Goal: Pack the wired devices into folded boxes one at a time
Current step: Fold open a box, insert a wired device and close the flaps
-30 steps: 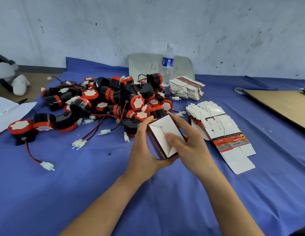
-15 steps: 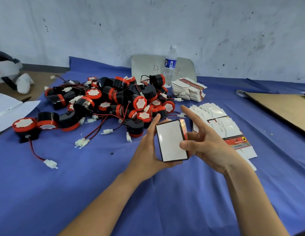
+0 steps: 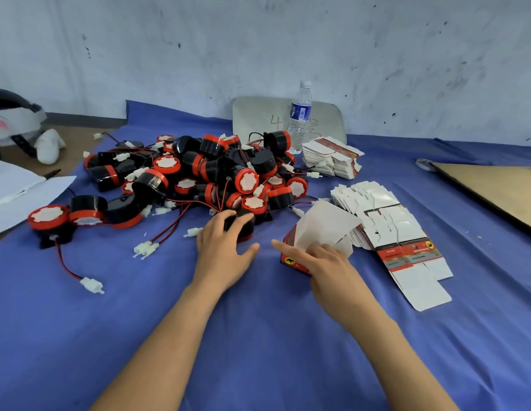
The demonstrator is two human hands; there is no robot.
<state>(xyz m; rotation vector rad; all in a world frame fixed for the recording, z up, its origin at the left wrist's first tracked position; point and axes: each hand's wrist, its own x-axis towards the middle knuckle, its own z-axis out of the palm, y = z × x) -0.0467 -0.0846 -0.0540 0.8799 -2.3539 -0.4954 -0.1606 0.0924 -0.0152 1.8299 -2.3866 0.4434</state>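
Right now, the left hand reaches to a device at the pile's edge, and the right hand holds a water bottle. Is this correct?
No. In the head view the right hand holds the folded box; the water bottle stands untouched by the wall. The rest holds.

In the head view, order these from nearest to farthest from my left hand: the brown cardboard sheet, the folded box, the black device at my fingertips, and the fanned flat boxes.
1. Black device, under the fingertips of the left hand.
2. Folded box, just to the right, held by the right hand.
3. Fanned flat boxes, farther right.
4. Cardboard sheet, far right.
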